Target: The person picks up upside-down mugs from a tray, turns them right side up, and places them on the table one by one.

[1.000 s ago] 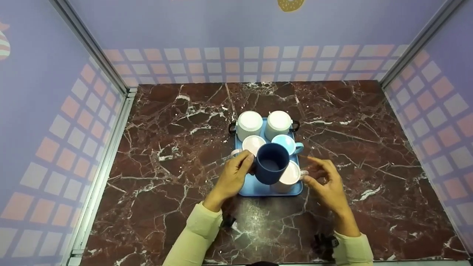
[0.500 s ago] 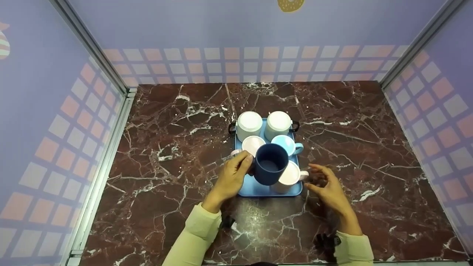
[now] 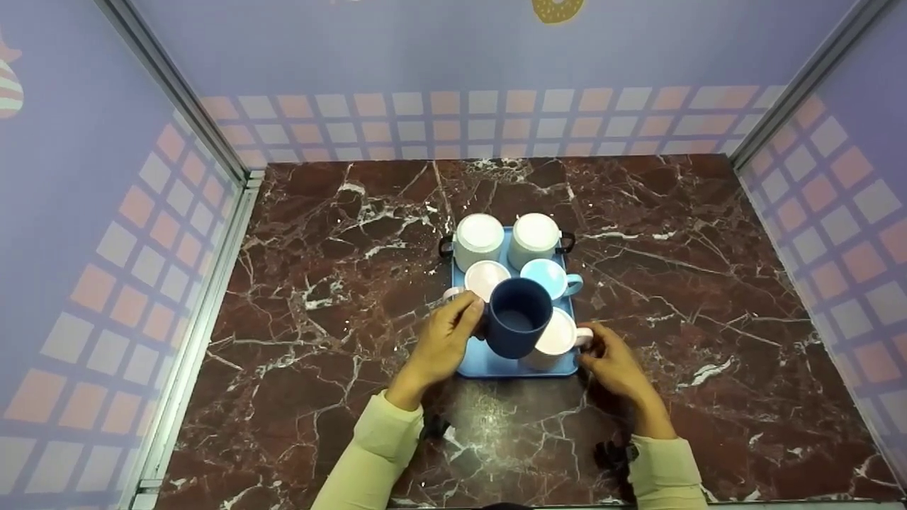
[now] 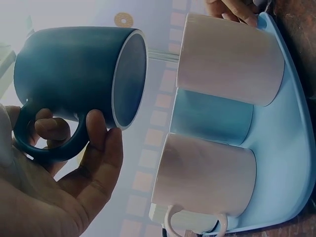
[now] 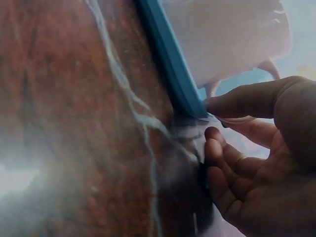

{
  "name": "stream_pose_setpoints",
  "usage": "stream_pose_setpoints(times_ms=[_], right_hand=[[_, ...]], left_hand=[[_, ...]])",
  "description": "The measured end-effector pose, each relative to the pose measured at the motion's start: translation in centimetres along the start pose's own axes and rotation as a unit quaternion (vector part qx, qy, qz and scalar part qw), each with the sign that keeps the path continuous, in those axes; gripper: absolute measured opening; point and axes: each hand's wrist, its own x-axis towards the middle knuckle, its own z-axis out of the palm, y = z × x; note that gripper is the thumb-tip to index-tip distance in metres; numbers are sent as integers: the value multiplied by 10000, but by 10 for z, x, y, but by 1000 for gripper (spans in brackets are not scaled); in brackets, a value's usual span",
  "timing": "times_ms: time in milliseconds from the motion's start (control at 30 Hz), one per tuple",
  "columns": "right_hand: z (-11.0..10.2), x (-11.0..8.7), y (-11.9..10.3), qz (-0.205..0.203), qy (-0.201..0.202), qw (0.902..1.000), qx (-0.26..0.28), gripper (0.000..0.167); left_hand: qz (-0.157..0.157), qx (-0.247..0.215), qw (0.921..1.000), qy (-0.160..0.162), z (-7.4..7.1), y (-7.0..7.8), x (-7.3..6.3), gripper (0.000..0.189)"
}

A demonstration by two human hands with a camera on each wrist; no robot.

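Note:
My left hand (image 3: 443, 340) pinches the handle of a dark blue mug (image 3: 516, 338), holding it above the front of a light blue tray (image 3: 487, 363). In the left wrist view the mug's opening faces the tray side. At the tray's right edge, my right hand (image 3: 618, 360) pinches the rim between thumb and fingers, close to the handle of a pink mug (image 3: 558, 333). Behind that one is a light blue mug (image 3: 544, 276). Another pink mug (image 3: 485, 276) stands to the left, partly behind the dark blue one. These mugs sit base up.
At the tray's back are two white mugs, one on the left (image 3: 479, 237) and one on the right (image 3: 535, 237), with black handles pointing outward. Dark red marble tabletop (image 3: 340, 283) surrounds the tray. Purple walls with a checked pattern (image 3: 460, 42) enclose the back and sides.
My right hand drew back a little from the pink mug's handle, then came in to the tray's right rim with its fingers closing together. The left hand and dark blue mug stayed nearly still.

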Motion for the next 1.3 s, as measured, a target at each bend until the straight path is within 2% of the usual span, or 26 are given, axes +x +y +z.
stream_pose_setpoints(times_ms=[67,167,300,700,933,1167,1300], right_hand=[[-1,-3,-12,-8,-87,10000,44,41],[0,-2,-12,74,-144,9998,120,42],[4,4,9,132,-110,9996,213,44],[2,2,16,-71,-111,9988,472,44],[2,3,17,88,-146,9988,461,45],[2,2,16,8,-127,9983,571,43],[3,2,17,9,-58,9981,618,44]], left_hand=[[-11,7,10000,-2,0,-1,0,31],[-72,-13,10000,-5,0,-3,0,31],[-152,-72,9999,40,-1,-3,0,31],[-280,-343,9986,271,-5,-2,-1,32],[-332,-458,9968,568,-20,-2,1,30],[-320,-14,9940,1043,-40,-1,4,35],[-272,-18,9924,1198,-49,-3,6,35]])
